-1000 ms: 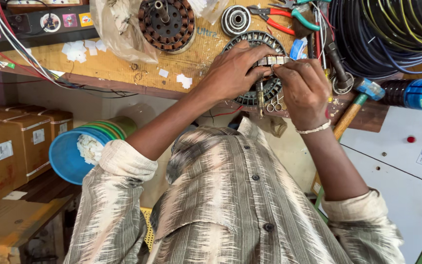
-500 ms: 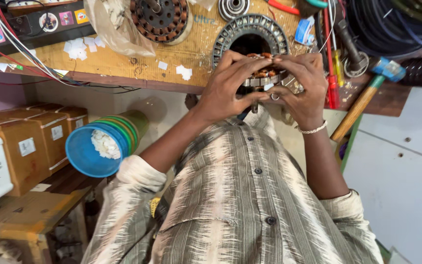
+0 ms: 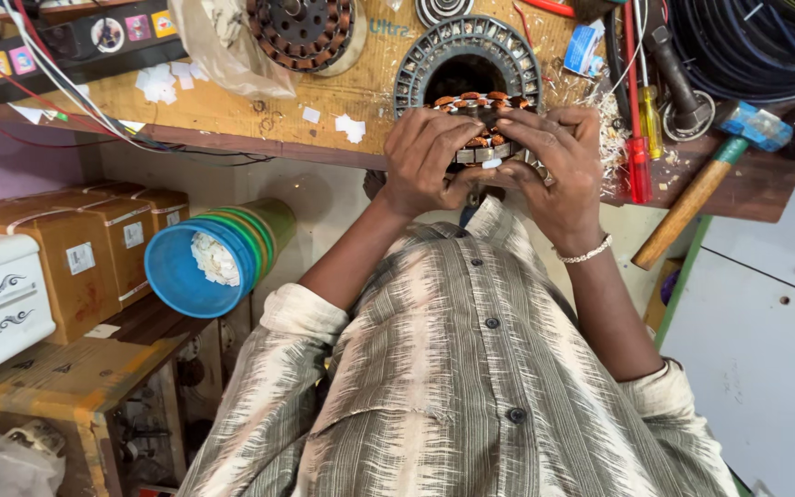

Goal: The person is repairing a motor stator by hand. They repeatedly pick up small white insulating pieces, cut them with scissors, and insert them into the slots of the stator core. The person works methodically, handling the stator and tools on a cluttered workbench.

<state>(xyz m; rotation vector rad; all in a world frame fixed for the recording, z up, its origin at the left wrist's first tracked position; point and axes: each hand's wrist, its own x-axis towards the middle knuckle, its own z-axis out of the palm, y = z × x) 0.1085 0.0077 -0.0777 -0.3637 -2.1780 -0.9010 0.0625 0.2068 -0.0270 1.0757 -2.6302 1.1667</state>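
A: My left hand (image 3: 430, 161) and right hand (image 3: 554, 166) cover the stator's (image 3: 476, 115) lower half. Windings there hidden.

B: Rotor (image 3: 301, 28)?

A: Top cut off by frame edge.

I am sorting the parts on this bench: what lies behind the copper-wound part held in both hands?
Behind the wound stator, on the wooden bench, lies a grey slotted ring with a dark hole. The left hand and right hand cover the ring's near edge.

A single head-worn camera looks steeply down the person's own chest and striped shirt (image 3: 471, 368) toward the front edge of the wooden bench (image 3: 351, 92). It sits close, with the bench's edge running along the frame's top. No second view shares the scene.
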